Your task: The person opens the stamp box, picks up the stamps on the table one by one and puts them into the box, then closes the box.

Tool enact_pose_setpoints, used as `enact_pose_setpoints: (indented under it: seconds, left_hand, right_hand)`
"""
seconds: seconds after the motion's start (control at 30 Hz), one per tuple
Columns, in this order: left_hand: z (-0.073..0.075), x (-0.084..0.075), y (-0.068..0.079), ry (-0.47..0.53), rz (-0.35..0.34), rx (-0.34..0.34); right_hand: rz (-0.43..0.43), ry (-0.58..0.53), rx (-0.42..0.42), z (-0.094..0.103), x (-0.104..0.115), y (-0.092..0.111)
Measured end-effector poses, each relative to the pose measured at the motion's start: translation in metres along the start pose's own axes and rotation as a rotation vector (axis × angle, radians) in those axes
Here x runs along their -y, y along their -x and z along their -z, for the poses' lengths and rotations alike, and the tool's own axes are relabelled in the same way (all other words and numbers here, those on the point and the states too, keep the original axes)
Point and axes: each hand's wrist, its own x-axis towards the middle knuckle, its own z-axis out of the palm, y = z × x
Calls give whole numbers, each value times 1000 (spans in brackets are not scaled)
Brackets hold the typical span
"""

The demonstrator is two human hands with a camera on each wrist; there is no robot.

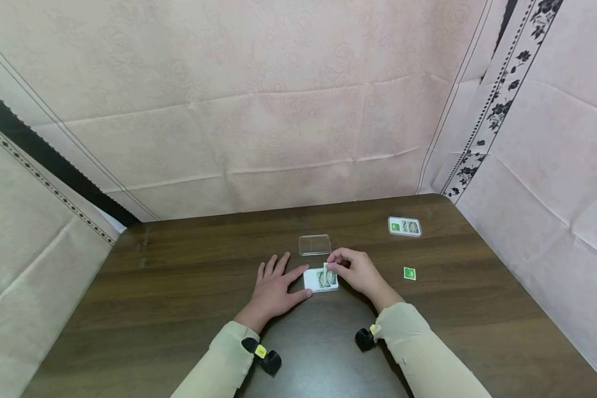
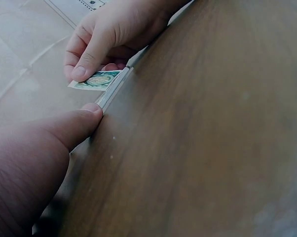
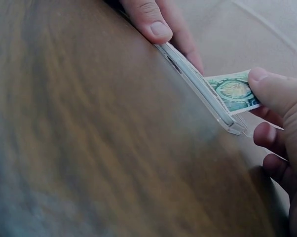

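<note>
Left hand [image 1: 273, 290] flat, right hand [image 1: 355, 271] pinching.

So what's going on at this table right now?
A person sits at a dark wooden table. Their left hand lies flat, thumb against a shallow clear plastic case, while the right hand pinches a small green printed card at its edge. A clear plastic lid lies just behind; a similar filled case and a small green square lie to the right.

No text on anything here is legible.
</note>
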Motion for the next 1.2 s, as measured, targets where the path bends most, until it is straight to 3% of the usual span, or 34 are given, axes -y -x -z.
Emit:
enact_pose_setpoints:
  seconds: [0.37, 1.2]
  left_hand:
    - [1, -1, 1, 4, -1, 1]
    - [4, -2, 2, 9, -14, -12]
  right_hand:
    - [7, 16, 16, -1, -1, 2]
    - [158, 118, 27, -3, 1, 2]
